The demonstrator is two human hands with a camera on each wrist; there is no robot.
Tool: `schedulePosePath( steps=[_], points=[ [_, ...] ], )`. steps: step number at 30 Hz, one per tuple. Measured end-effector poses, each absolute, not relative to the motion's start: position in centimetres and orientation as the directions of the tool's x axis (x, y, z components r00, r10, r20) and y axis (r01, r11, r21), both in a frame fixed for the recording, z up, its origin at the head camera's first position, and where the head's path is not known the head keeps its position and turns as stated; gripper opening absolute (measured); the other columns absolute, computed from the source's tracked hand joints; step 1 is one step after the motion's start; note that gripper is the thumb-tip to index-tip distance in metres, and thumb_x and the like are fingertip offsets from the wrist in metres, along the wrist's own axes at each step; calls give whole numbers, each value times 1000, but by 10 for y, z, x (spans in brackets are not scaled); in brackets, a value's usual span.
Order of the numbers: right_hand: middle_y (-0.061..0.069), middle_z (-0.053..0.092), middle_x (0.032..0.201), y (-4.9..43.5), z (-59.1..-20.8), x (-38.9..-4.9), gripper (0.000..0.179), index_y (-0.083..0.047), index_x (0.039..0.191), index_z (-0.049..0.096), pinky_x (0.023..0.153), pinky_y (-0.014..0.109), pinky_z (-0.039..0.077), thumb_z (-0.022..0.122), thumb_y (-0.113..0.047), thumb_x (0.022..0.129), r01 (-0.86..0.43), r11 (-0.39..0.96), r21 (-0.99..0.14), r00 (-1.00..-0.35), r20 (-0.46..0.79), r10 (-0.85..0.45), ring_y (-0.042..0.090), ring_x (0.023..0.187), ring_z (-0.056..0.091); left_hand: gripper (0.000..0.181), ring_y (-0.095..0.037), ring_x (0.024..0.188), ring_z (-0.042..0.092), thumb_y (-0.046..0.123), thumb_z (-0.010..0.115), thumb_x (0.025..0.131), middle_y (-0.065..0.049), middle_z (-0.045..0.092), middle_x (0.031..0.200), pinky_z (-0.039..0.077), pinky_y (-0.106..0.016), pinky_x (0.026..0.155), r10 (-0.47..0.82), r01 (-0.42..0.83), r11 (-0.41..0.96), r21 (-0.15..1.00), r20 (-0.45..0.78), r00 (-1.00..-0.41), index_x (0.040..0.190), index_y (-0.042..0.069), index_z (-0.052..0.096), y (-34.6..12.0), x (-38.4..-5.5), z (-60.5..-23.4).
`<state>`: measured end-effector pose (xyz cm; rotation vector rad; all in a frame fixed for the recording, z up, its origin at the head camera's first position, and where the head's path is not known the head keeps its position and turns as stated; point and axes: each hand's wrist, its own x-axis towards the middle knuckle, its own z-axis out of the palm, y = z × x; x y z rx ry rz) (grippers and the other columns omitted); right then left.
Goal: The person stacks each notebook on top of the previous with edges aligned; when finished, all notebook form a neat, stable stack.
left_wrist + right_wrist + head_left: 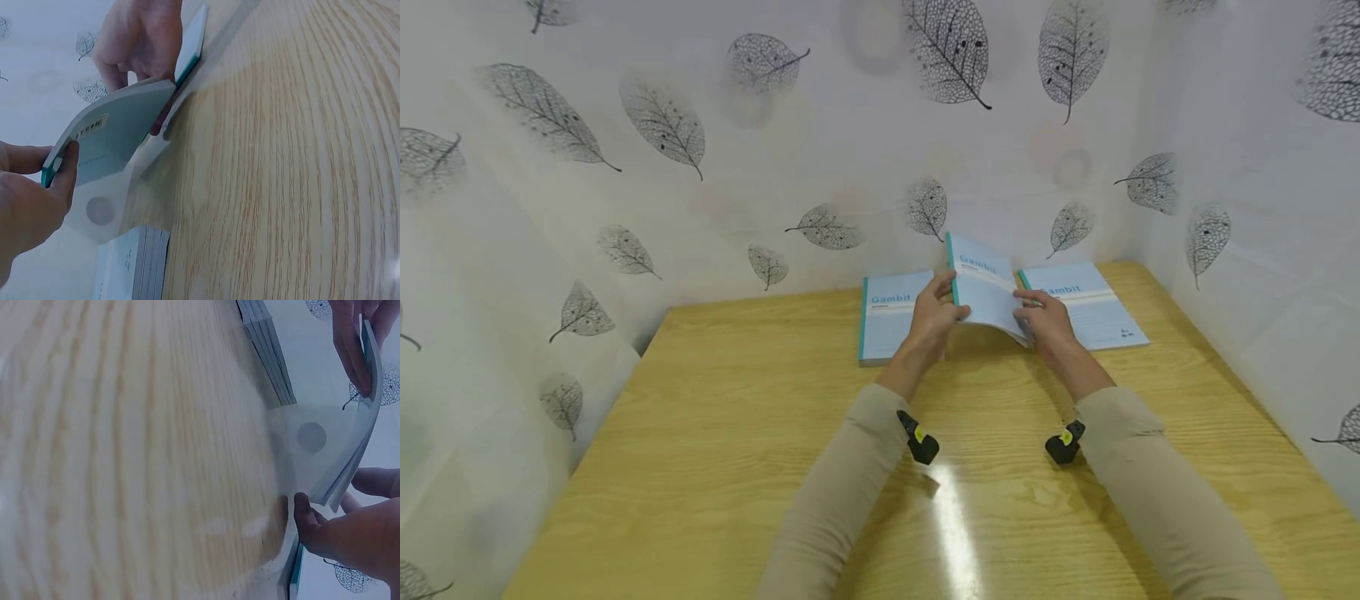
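Observation:
A pale blue notebook (987, 287) marked "Gambit" is held up off the table, its pages bowed. My left hand (936, 312) pinches its green spine edge between thumb and fingers. At the opposite edge my right hand (1047, 323) grips the lower corner, where the leaves part slightly. The left wrist view shows the notebook's back cover (119, 128) with a barcode label. To the left lies a stack of similar notebooks (887, 321), partly behind my left hand. Another such notebook (1093, 312) lies flat on the right, its left part hidden by my right hand.
A wooden table (737, 417) stretches out in front, its back edge against a white curtain (820, 142) printed with grey leaves. The same cloth hangs along both sides. Black wrist cameras (922, 442) sit at both sleeves.

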<state>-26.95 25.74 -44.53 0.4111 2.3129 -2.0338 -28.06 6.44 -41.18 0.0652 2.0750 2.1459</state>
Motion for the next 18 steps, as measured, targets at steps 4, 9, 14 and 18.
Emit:
schedulePosePath(
  steps=[4,9,14,18],
  points=[
    [14,21,169,255,-444,-270,55,-8,159,40,93,22,42,52,-10,106,240,49,-969,-961,-230,152,16,119,45,73,-33,130,57,-14,65,89,-9,53,149,54,-40,105,136,-79,-39,996,-73,-988,153,19,50,57,-282,-410],
    [12,24,170,252,-443,-272,54,-5,158,41,89,12,44,54,-7,106,204,-46,-978,-968,-209,140,8,122,49,72,-28,121,60,-13,65,90,-8,53,150,52,-40,106,139,-65,-51,997,-57,-989,153,19,50,47,-284,-408],
    [12,24,171,247,-441,-273,56,-1,158,38,123,22,28,55,0,105,148,-189,-971,-981,-169,100,17,158,21,72,-21,107,63,-14,64,92,-8,53,150,54,-36,101,147,-95,-101,990,-80,-986,154,20,50,28,-285,-408],
    [9,20,172,243,-440,-272,60,-3,160,34,128,31,14,59,-1,104,134,-304,-943,-989,-147,20,19,159,14,73,-23,119,63,-15,64,92,-9,52,151,55,-32,102,148,-128,-139,982,-107,-983,155,18,48,9,-286,-409]
  ],
)
